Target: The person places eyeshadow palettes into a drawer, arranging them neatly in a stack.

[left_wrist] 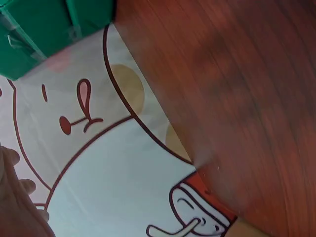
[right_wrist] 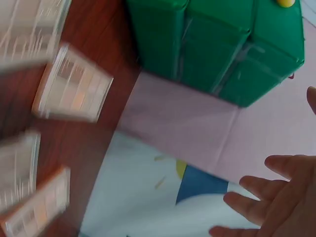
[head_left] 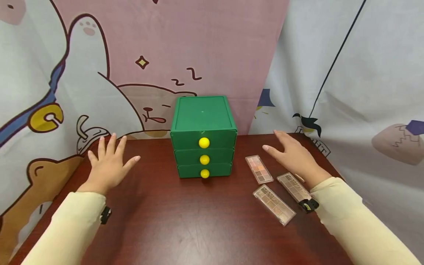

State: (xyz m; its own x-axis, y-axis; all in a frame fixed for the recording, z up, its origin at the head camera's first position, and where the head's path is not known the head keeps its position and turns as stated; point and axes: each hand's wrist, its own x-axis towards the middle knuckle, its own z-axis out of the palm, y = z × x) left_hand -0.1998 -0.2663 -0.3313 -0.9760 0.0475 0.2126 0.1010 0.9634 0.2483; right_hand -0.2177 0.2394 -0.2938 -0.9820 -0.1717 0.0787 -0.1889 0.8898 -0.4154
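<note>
Eyeshadow palettes point(right_wrist: 71, 91) motion-blurred, rightmost palette point(head_left: 293, 186) partly behind wrist

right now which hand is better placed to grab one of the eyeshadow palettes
Right. The right hand hovers open just beside the three palettes, right of the green drawer unit. The left hand is open on the drawers' far side.

A dark red-brown wooden table point(head_left: 185, 221) carries a green three-drawer chest point(head_left: 202, 138) near its back edge. Just right of the chest lie three eyeshadow palettes point(head_left: 259, 169), flat and close together.
</note>
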